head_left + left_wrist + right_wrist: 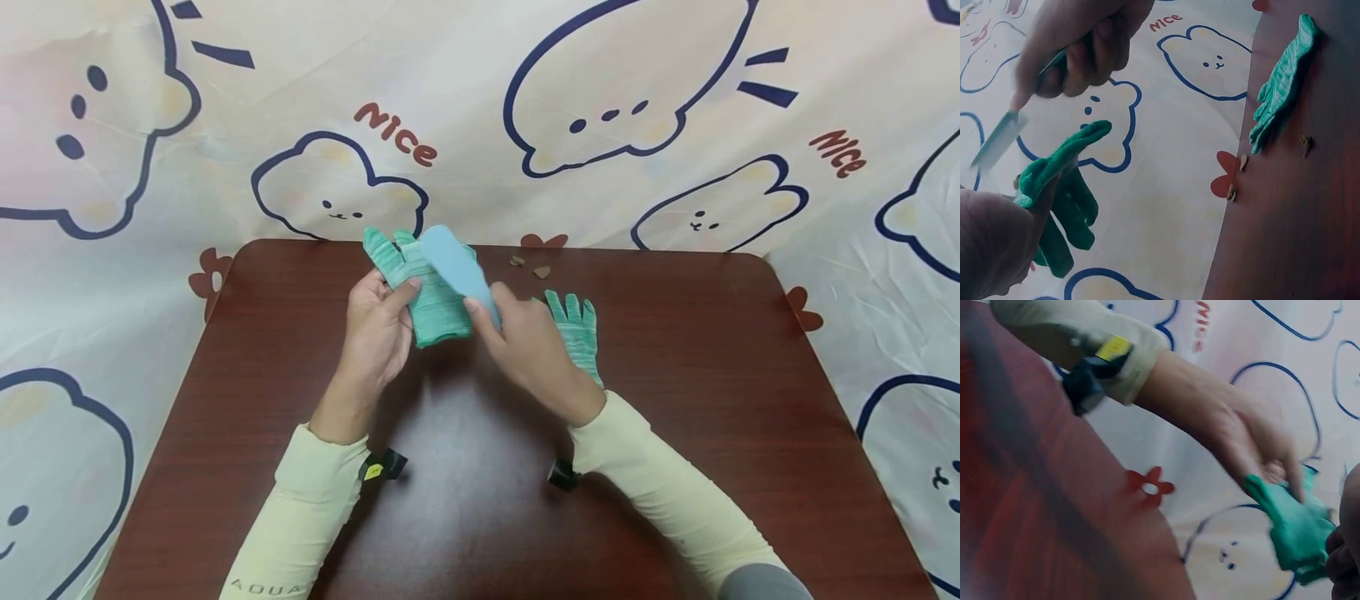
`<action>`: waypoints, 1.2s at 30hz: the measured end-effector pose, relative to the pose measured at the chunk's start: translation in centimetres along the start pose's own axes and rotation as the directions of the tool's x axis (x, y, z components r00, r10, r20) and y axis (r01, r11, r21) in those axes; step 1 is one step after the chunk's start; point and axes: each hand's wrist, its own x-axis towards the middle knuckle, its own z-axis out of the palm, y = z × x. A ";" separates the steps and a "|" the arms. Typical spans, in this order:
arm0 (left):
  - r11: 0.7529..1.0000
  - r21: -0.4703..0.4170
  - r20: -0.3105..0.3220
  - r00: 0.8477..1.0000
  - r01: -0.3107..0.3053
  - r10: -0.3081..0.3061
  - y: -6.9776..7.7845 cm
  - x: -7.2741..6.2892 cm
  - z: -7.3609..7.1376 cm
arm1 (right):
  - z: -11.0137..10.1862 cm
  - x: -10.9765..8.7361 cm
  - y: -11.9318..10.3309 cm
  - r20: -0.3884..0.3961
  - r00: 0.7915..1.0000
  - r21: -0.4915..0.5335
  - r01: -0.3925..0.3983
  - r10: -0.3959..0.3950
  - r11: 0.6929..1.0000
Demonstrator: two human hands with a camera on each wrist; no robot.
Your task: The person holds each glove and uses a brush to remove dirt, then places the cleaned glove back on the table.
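Note:
My left hand [381, 327] holds a green knitted glove [437, 310] above the far part of the table, the thumb lying over its near face. The glove's fingers point away from me, and in the left wrist view they hang past the hand. My right hand [534, 350] grips the handle of a light-blue, flat-headed tool [452, 260]. Its broad head overlaps the held glove in the head view and is blurred in the left wrist view. A second green glove [579, 333] lies on the table beyond my right wrist, partly hidden by that hand.
Several small brown bits [542, 272] lie near the back edge of the dark wooden table [712, 375]. A pale cloth [465, 75] printed with cartoon shapes stands behind and around the table. A black strap device [382, 465] sits on my left wrist.

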 end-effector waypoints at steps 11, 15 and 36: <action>0.998 0.062 -0.025 1.000 -0.004 0.006 0.2 0.0 0.3 | 0.4 0.3 0.7 0.003 1.000 -0.063 0.013 -0.013 0.998; 0.998 0.058 -0.054 0.999 0.003 0.000 0.3 0.0 0.1 | -0.2 0.5 1.1 -0.005 0.997 -0.012 -0.076 0.076 0.997; 0.998 0.055 -0.047 0.999 0.025 -0.022 0.4 0.0 0.1 | 0.6 0.9 2.5 0.075 0.997 0.030 -0.037 0.035 0.999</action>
